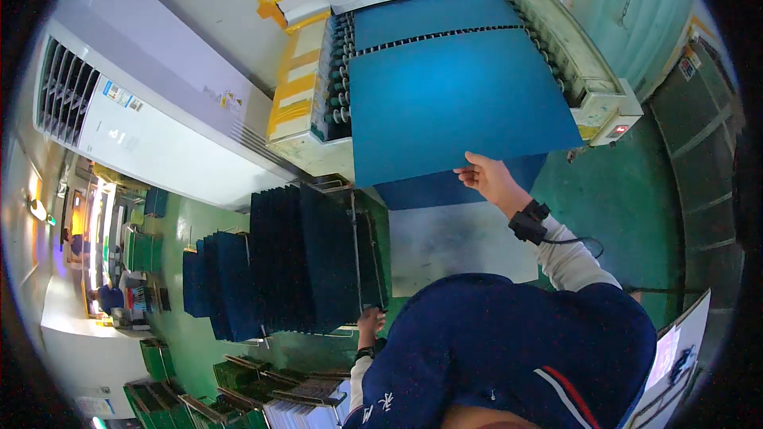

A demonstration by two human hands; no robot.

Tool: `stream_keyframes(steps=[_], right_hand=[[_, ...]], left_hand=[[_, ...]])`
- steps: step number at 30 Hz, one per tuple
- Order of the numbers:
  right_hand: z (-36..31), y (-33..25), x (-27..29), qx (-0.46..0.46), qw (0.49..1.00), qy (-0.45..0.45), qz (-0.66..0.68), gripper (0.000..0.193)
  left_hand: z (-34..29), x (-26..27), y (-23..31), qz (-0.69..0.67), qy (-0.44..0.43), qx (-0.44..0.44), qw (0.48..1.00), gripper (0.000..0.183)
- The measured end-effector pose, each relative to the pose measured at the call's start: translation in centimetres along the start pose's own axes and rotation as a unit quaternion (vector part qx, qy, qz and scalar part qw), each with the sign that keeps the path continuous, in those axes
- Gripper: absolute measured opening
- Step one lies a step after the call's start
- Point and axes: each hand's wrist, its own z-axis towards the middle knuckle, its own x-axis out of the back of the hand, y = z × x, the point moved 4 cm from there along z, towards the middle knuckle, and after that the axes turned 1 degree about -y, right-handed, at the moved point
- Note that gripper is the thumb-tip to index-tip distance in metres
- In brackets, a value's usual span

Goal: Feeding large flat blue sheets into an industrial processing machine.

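A large flat blue panel point(461, 103) rests on the roller conveyor point(340, 83), its near edge sticking out toward me. At that edge is my right hand point(489, 177), thumb and loosely curled fingers apart, with no grip on the panel visible. Low on the left, my left hand point(371, 321) is closed around the corner of a metal rack point(355, 254). Dark blue panels point(290, 258) stand upright in close rows in this rack. My body hides part of the left forearm.
A second blue panel point(433, 17) lies farther back on the rollers. Below the front panel is a pale grey board point(461, 242). A tall white air conditioner point(167, 119) stands left of the conveyor. More racks point(214, 286) fill the lower left; a dark partition point(695, 143) stands right.
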Motion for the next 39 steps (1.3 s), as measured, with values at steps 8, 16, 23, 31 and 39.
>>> stream_keyframes(steps=[8, 16, 23, 31, 39], right_hand=[[1.3, 0.1, -0.2, 0.002, 1.0, -0.014, 0.021, 0.029], [2.4, 0.1, -0.1, 0.009, 0.999, -0.016, 0.029, 0.029], [2.9, 0.0, -0.4, 0.009, 0.999, -0.015, 0.031, 0.028], [3.2, -0.8, -1.1, 0.018, 0.999, -0.008, 0.026, 0.028], [4.4, -1.3, -0.9, 0.025, 0.999, -0.014, 0.029, 0.029]], left_hand=[[-1.5, 0.8, -0.7, -0.01, 0.05, 0.056, 0.997, 0.03], [-2.2, 0.7, -0.1, 0.001, 0.056, 0.087, 0.995, 0.033], [-2.4, 0.8, -0.6, -0.014, 0.067, 0.099, 0.993, 0.029], [-2.8, 0.8, -0.9, -0.026, 0.061, 0.107, 0.992, 0.026], [-3.3, 0.9, -1.6, -0.022, 0.062, 0.094, 0.993, 0.029]])
